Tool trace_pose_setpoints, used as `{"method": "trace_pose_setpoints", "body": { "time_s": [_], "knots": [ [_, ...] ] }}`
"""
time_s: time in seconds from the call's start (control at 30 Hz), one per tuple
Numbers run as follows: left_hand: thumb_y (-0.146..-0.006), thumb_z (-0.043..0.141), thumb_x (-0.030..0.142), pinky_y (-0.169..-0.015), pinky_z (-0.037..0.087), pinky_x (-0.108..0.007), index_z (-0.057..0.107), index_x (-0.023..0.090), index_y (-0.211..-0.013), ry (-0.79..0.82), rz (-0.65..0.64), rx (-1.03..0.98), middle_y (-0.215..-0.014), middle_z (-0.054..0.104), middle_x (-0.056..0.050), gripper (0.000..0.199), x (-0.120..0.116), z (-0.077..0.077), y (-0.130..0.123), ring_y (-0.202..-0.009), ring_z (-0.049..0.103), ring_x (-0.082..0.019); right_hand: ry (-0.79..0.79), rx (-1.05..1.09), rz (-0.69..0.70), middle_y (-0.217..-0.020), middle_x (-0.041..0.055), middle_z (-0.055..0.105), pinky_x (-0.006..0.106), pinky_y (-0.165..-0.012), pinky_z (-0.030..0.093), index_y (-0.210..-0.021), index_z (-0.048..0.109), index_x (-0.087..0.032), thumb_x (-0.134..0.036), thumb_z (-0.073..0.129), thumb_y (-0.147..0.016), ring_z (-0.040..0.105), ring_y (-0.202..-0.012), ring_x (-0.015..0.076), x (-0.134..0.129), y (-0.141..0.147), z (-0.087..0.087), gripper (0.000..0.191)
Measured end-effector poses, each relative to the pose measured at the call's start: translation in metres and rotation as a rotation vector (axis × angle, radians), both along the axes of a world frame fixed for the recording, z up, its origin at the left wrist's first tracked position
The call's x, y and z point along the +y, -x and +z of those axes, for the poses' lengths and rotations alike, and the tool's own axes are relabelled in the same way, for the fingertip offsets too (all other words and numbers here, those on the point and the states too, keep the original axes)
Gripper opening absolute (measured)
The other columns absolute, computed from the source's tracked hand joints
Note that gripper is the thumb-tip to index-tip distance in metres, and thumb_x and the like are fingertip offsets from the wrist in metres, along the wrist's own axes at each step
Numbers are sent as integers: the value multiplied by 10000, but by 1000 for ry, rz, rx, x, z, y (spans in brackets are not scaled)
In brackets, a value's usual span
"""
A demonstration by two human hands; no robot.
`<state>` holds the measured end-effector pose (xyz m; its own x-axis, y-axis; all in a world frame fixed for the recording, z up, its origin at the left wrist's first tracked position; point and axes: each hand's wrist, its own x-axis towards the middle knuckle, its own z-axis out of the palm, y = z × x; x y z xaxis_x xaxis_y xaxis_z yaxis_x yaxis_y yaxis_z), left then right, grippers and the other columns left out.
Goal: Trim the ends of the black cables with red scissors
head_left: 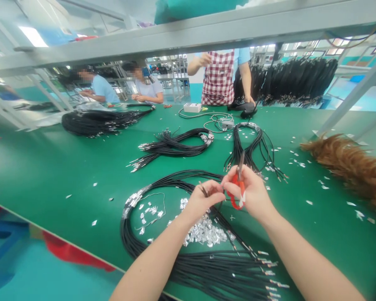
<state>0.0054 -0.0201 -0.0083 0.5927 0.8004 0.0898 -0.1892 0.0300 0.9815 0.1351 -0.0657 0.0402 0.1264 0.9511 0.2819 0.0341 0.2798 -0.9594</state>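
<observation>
My left hand (199, 200) is closed in a pinch on a thin black cable (203, 190), a short piece of which sticks up between the fingers. Right beside it, my right hand (253, 190) grips scissors (236, 195) with red handles, their blades pointing up and away from me. The fingertips of both hands nearly meet; what lies exactly between them is hidden. Below and around my arms curves a large bundle of black cables (207, 265), with bare ends fanned out at the lower right. Silver foil scraps (208, 232) lie heaped inside its loop.
Further back on the green table (65, 167) lie a looped cable bundle (181, 144), another bundle (238, 140) and a larger pile (103, 121). A brown feather duster (351, 167) is at right. A metal shelf beam (188, 35) crosses above. Co-workers are across the table.
</observation>
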Motion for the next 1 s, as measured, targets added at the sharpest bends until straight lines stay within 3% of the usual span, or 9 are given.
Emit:
{"method": "trace_pose_setpoints", "body": {
  "time_s": [0.1, 0.2, 0.37, 0.43, 0.57, 0.67, 0.73, 0.87, 1.0],
  "knots": [
    [-627, 686, 214, -547, 318, -218, 578, 148, -726, 39, 54, -88, -632, 554, 18, 162, -2, 3, 1, -560, 446, -80, 44, 141, 89, -669, -36, 576, 219, -522, 439, -764, 448, -191, -187, 648, -683, 527, -558, 83, 8, 0, -10, 216],
    [-647, 676, 232, -479, 262, -207, 561, 138, -680, 70, 120, -81, -561, 542, 25, 152, -5, 1, 2, -472, 374, -54, 29, 265, 146, -679, -42, 582, 224, -498, 456, -786, 426, -203, -169, 633, -698, 544, -552, 89, 12, 2, -15, 227],
    [-694, 629, 293, -426, 173, -221, 544, 124, -641, 178, -100, -89, -510, 537, 2, 197, -2, -4, 12, -413, 321, -46, 91, 242, 408, -697, -31, 608, 275, -477, 505, -784, 430, -199, -183, 654, -694, 584, -492, 108, 12, 4, -17, 242],
    [-689, 629, 285, -424, 165, -223, 530, 124, -614, 206, -157, -123, -482, 508, 10, 203, 1, -4, 16, -410, 328, -46, 101, 202, 442, -665, -30, 613, 284, -512, 518, -759, 454, -186, -165, 685, -663, 609, -510, 122, 12, 4, -19, 251],
    [-676, 643, 255, -404, 156, -210, 542, 126, -695, 229, -101, -152, -542, 563, 0, 165, 3, -2, 19, -388, 316, -30, 95, 259, 304, -728, -8, 655, 297, -545, 521, -854, 475, -200, -175, 670, -684, 622, -544, 130, 16, 2, -24, 260],
    [-648, 669, 242, -390, 163, -199, 533, 130, -718, 239, -35, -151, -612, 607, -21, 189, 1, -1, 17, -380, 320, -20, 69, 262, 128, -822, 15, 675, 283, -660, 513, -900, 493, -209, -147, 668, -682, 636, -708, 130, 19, -1, -28, 286],
    [-636, 678, 240, -385, 167, -196, 525, 129, -697, 239, 0, -144, -626, 610, -23, 198, 0, -1, 16, -380, 325, -17, 59, 247, 88, -816, 11, 674, 280, -712, 498, -900, 505, -209, -140, 670, -677, 628, -767, 128, 19, -2, -30, 285],
    [-626, 685, 248, -376, 154, -192, 510, 139, -669, 236, 38, -133, -555, 561, 18, 210, -2, -3, 14, -366, 302, -14, 37, 200, 89, -737, -19, 635, 265, -641, 487, -866, 513, -203, -166, 670, -670, 597, -652, 106, 15, 5, -27, 253],
    [-603, 704, 214, -387, 177, -188, 511, 148, -653, 182, 124, -91, -432, 420, 82, 210, -5, -4, 11, -365, 295, -21, 14, 136, -5, -665, -35, 584, 242, -572, 461, -790, 497, -192, -187, 670, -664, 548, -587, 93, 9, 14, -20, 214]
  ]
}}
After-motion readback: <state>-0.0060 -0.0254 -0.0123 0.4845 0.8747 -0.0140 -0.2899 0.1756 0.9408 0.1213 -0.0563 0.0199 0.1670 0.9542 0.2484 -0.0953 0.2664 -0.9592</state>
